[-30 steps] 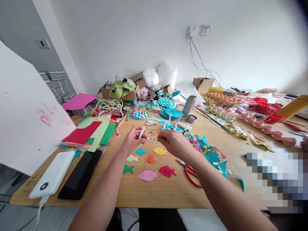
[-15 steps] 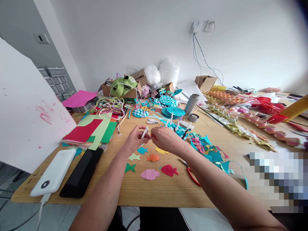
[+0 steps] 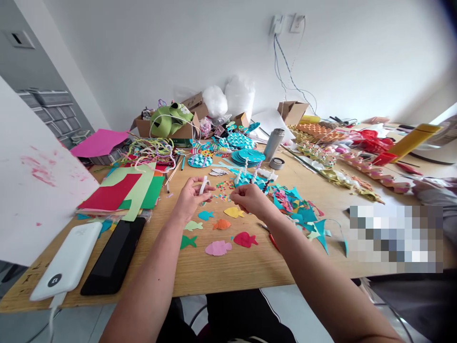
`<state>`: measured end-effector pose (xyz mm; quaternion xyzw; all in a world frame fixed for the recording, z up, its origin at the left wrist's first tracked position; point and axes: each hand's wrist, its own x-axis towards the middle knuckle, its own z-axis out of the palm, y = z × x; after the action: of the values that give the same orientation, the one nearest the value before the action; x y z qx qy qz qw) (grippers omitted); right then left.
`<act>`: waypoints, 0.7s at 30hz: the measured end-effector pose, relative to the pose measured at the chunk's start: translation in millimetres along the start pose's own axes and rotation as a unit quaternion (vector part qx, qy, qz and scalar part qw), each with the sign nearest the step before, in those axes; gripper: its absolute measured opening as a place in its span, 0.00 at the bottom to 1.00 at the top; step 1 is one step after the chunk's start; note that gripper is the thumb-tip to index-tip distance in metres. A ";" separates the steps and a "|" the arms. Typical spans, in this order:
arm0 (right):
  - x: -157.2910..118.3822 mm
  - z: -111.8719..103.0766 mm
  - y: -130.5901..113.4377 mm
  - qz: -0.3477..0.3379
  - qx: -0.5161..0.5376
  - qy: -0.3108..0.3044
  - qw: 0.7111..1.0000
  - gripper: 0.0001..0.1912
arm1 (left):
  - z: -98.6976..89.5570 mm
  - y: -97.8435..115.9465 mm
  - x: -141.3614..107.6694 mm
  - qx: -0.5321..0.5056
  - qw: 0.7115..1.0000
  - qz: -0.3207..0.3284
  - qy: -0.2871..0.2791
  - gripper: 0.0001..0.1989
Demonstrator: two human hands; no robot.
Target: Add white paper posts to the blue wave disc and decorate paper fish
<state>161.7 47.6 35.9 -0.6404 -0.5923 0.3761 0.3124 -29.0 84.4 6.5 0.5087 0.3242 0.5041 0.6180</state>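
Note:
My left hand (image 3: 194,194) grips a thin roll of white tape (image 3: 203,185) between fingers and thumb, above the table. To its right, my right hand (image 3: 246,196) is closed in a pinch, palm down. Whatever its fingertips hold is too small to make out. Paper fish lie below both hands: a blue one (image 3: 206,216), a yellow one (image 3: 233,212), an orange one (image 3: 222,224), a pink one (image 3: 218,248), a red one (image 3: 245,239) and green ones, such as the dark green fish (image 3: 188,241). Red-handled scissors (image 3: 273,240) are partly hidden by my right forearm.
A power bank (image 3: 67,259) and a black phone (image 3: 113,257) lie at left beside coloured paper (image 3: 116,193). Teal paper scraps (image 3: 303,214) lie to the right. A metal flask (image 3: 274,144) and teal discs (image 3: 248,157) stand behind. Another person's sleeve (image 3: 437,200) shows at far right.
My hands have moved apart, the right one drawing away from the tape roll. The view has shifted to the right, and another person's sleeve has come in at the right edge.

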 end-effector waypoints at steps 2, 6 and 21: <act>2.4 3.0 20.1 0.071 0.079 -0.001 0.994 0.09 | -2.2 -0.6 1.6 -0.007 1.000 0.009 0.010 0.27; 5.7 13.2 52.2 0.150 0.109 -0.007 0.983 0.10 | -3.7 0.9 2.8 -0.017 1.000 0.012 0.017 0.27; 13.3 26.5 70.3 0.222 0.094 0.013 0.970 0.11 | -5.1 7.3 1.8 -0.026 0.999 0.031 0.020 0.27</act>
<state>176.2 52.3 -38.9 -0.7286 -0.3933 0.4817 0.2871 -35.3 87.5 12.3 0.4919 0.3079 0.5412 0.6085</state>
